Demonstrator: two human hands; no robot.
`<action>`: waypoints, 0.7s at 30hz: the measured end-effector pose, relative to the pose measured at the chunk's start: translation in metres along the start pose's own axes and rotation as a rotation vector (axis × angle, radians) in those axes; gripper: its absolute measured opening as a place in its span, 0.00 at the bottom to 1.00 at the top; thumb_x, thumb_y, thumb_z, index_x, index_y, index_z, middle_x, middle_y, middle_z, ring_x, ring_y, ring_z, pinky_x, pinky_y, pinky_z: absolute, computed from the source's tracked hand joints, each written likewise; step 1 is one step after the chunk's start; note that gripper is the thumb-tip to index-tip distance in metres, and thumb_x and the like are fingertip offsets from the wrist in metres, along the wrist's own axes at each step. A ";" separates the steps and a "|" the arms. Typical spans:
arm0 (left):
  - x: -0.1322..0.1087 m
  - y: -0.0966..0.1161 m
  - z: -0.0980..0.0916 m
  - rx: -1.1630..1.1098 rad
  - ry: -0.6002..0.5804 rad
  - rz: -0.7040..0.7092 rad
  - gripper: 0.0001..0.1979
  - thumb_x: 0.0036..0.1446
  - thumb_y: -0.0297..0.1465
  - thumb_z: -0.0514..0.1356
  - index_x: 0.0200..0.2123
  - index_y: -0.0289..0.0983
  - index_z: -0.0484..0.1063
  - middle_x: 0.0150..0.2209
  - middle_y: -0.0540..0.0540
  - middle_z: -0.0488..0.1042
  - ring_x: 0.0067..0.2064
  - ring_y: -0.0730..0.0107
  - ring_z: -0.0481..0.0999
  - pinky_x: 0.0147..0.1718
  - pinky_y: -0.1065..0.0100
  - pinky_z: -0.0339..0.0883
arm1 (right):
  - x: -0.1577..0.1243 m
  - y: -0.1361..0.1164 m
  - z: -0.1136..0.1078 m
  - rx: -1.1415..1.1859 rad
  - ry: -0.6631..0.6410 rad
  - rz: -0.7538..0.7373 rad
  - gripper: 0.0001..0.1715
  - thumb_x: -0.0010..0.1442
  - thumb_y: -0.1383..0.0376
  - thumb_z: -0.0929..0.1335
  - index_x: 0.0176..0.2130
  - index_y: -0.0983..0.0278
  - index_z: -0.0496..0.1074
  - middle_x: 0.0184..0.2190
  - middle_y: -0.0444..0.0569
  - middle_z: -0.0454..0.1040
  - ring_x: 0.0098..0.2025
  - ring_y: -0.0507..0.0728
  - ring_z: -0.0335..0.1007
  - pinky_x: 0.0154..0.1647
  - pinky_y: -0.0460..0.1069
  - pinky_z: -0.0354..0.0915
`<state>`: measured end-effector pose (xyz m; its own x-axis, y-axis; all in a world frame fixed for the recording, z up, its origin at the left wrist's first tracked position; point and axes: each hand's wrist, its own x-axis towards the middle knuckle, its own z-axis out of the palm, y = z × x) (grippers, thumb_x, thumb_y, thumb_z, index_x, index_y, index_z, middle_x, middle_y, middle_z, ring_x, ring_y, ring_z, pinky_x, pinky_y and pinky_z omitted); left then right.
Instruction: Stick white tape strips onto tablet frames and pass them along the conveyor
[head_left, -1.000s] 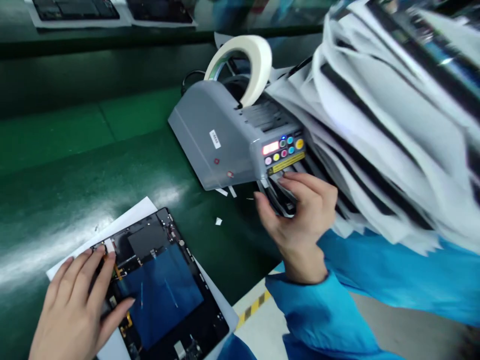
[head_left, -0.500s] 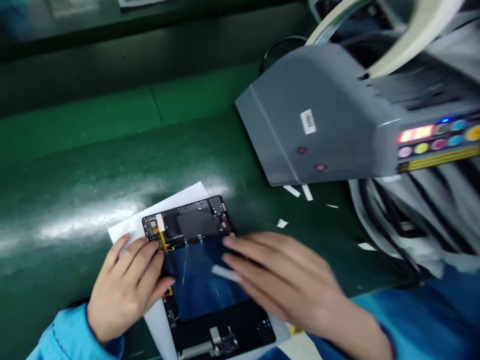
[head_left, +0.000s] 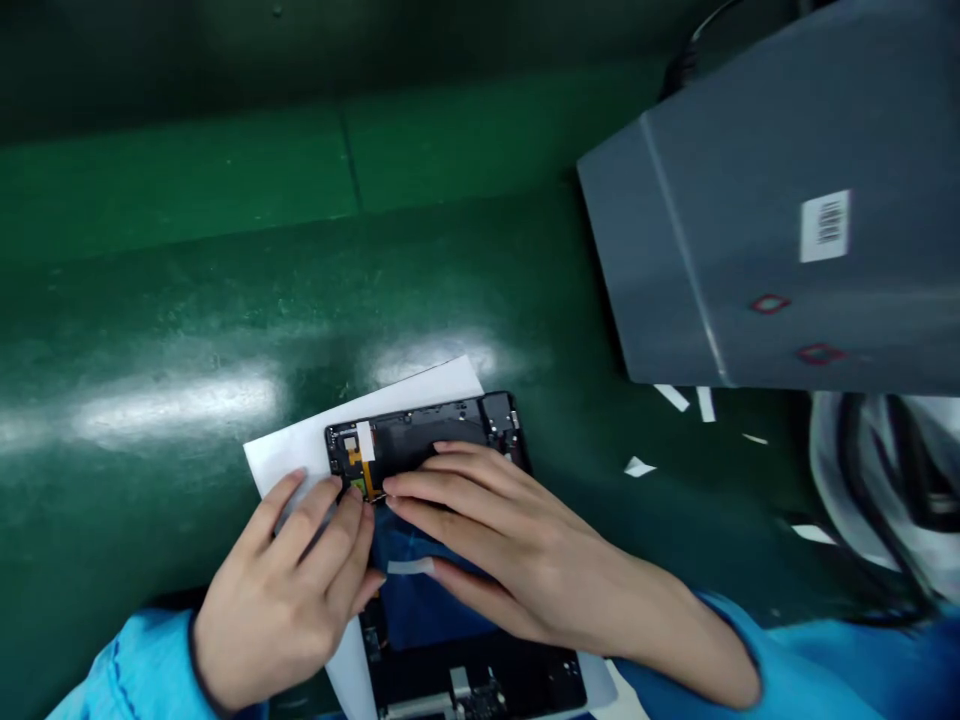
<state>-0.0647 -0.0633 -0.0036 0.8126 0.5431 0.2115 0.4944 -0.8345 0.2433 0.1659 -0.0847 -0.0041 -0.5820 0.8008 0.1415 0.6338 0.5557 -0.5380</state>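
Observation:
An opened tablet (head_left: pixel 480 670) lies on white sheets, its black interior, blue-filmed battery (head_left: pixel 427 625) and small circuit parts showing. My left hand (head_left: pixel 289 590) grips the tablet's left edge, fingers bent, fingertips beside an orange flex cable (head_left: pixel 367 475). My right hand (head_left: pixel 517 545) reaches across the tablet, its index and middle fingertips at the lower end of that cable, close to my left fingertips. A short white tape strip (head_left: pixel 409 567) sticks out from my right thumb tip over the battery. Another white tape piece (head_left: pixel 365 441) lies across the cable's top.
A grey tape dispenser (head_left: pixel 720 250) with a barcode label stands at the right. Cut white strips (head_left: pixel 671 397) and a scrap (head_left: pixel 639 467) lie near it on the green mat (head_left: pixel 187 300). White paper (head_left: pixel 292 450) extends from under the tablet. Dark cables (head_left: pixel 870 480) run at far right.
My right hand has moved left across the tablet with the tape strip, bringing its fingertips to the flex cable. My left hand stays at the tablet's edge. The camera view has shifted.

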 end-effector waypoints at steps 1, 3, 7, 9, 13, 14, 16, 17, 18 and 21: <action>0.000 0.000 0.000 0.002 -0.008 -0.001 0.15 0.65 0.34 0.56 0.49 0.30 0.73 0.46 0.44 0.78 0.52 0.56 0.72 0.57 0.52 0.61 | 0.002 0.000 0.000 -0.002 0.000 0.005 0.18 0.65 0.66 0.63 0.51 0.70 0.71 0.51 0.53 0.74 0.52 0.60 0.67 0.57 0.58 0.65; 0.000 0.001 0.001 0.008 -0.024 -0.003 0.16 0.65 0.34 0.56 0.50 0.30 0.73 0.46 0.43 0.78 0.53 0.55 0.71 0.57 0.51 0.61 | 0.005 0.001 0.002 -0.012 0.004 0.008 0.18 0.64 0.65 0.63 0.51 0.71 0.71 0.51 0.54 0.74 0.52 0.61 0.67 0.57 0.59 0.65; 0.000 0.001 0.002 0.010 -0.044 -0.012 0.16 0.66 0.33 0.54 0.50 0.30 0.73 0.46 0.42 0.77 0.53 0.54 0.71 0.57 0.51 0.60 | 0.010 0.003 0.003 -0.021 0.007 0.009 0.18 0.64 0.65 0.63 0.50 0.72 0.71 0.50 0.55 0.74 0.51 0.62 0.67 0.57 0.60 0.66; 0.000 0.001 0.001 0.009 -0.044 -0.008 0.16 0.66 0.33 0.54 0.50 0.29 0.73 0.47 0.42 0.77 0.53 0.53 0.71 0.56 0.50 0.61 | 0.009 0.003 0.003 -0.019 0.002 0.014 0.18 0.65 0.64 0.62 0.50 0.71 0.71 0.50 0.55 0.74 0.51 0.62 0.68 0.57 0.61 0.66; -0.001 0.002 -0.002 0.022 -0.010 0.013 0.15 0.64 0.33 0.57 0.47 0.28 0.74 0.46 0.41 0.78 0.53 0.53 0.72 0.55 0.51 0.64 | 0.006 0.001 0.002 -0.016 0.016 0.026 0.18 0.64 0.64 0.63 0.50 0.69 0.71 0.49 0.54 0.75 0.51 0.61 0.68 0.56 0.61 0.67; -0.002 0.002 -0.002 0.028 -0.004 0.014 0.14 0.64 0.33 0.57 0.46 0.28 0.75 0.46 0.41 0.78 0.52 0.53 0.73 0.54 0.52 0.65 | 0.005 0.001 0.002 -0.014 0.020 0.025 0.17 0.64 0.65 0.63 0.50 0.69 0.71 0.49 0.54 0.75 0.50 0.61 0.68 0.56 0.61 0.67; -0.002 0.002 -0.004 0.037 0.000 0.009 0.14 0.64 0.33 0.57 0.46 0.28 0.75 0.46 0.42 0.78 0.50 0.55 0.74 0.53 0.53 0.66 | 0.003 0.001 0.002 -0.006 0.020 0.020 0.17 0.64 0.65 0.63 0.50 0.70 0.72 0.49 0.54 0.75 0.50 0.61 0.68 0.56 0.61 0.67; -0.002 0.001 -0.004 0.034 -0.002 0.004 0.14 0.64 0.33 0.57 0.46 0.28 0.75 0.46 0.42 0.78 0.49 0.55 0.75 0.53 0.53 0.67 | 0.002 0.001 0.002 0.001 0.018 0.018 0.17 0.64 0.65 0.63 0.49 0.70 0.72 0.48 0.54 0.76 0.50 0.61 0.69 0.57 0.60 0.67; -0.002 0.002 -0.004 0.029 -0.003 0.002 0.14 0.64 0.33 0.57 0.46 0.28 0.75 0.46 0.42 0.79 0.48 0.56 0.75 0.53 0.53 0.67 | 0.001 0.000 0.002 0.007 0.018 0.018 0.17 0.64 0.65 0.63 0.49 0.69 0.72 0.48 0.54 0.76 0.50 0.60 0.69 0.57 0.60 0.66; -0.002 0.002 -0.004 0.006 -0.013 -0.013 0.14 0.64 0.32 0.58 0.46 0.27 0.75 0.46 0.42 0.79 0.49 0.56 0.75 0.53 0.53 0.66 | 0.000 0.000 0.002 0.017 0.028 0.017 0.17 0.64 0.65 0.62 0.49 0.70 0.72 0.48 0.53 0.76 0.49 0.59 0.69 0.57 0.59 0.66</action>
<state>-0.0666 -0.0656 0.0002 0.8103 0.5523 0.1958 0.5063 -0.8281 0.2406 0.1652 -0.0854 -0.0056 -0.5565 0.8161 0.1558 0.6347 0.5386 -0.5541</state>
